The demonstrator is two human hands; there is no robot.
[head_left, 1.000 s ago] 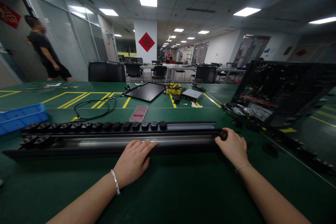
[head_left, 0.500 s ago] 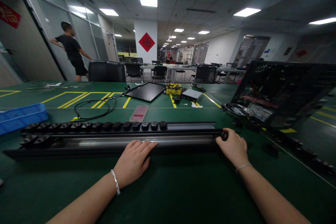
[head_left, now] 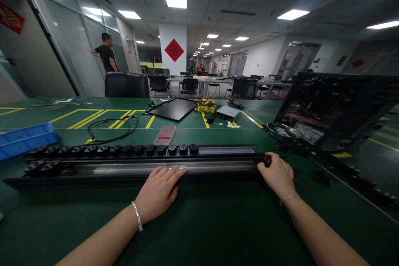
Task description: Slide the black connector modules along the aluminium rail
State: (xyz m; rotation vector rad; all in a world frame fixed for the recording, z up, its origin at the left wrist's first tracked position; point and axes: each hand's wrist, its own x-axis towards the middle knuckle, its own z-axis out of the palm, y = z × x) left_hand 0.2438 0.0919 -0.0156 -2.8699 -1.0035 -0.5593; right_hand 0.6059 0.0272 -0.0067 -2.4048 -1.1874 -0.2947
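Observation:
A long black metal channel (head_left: 124,170) with a shiny inside lies across the green table in front of me. My left hand (head_left: 159,191) rests over its near edge, fingers stretched out flat and thumb apart. At the channel's right end, my right hand (head_left: 277,173) pinches a small black socket module (head_left: 267,159) between thumb and fingers; most of the module is hidden. Two black socket modules (head_left: 50,165) sit in the channel's left end. Just behind lies a second channel (head_left: 226,149), its left and middle part filled with several black socket modules (head_left: 137,149).
A blue crate (head_left: 28,136) stands at the left, near a looped black cable (head_left: 114,131). Behind are a flat black panel (head_left: 173,109), a yellow box (head_left: 205,105) and a grey box (head_left: 228,112). On the right stand a metal bowl (head_left: 282,131) and an open computer case (head_left: 336,108).
My right hand has shifted very slightly to the right with the module. My left hand and the channels have stayed put. A person in the background has moved to the right.

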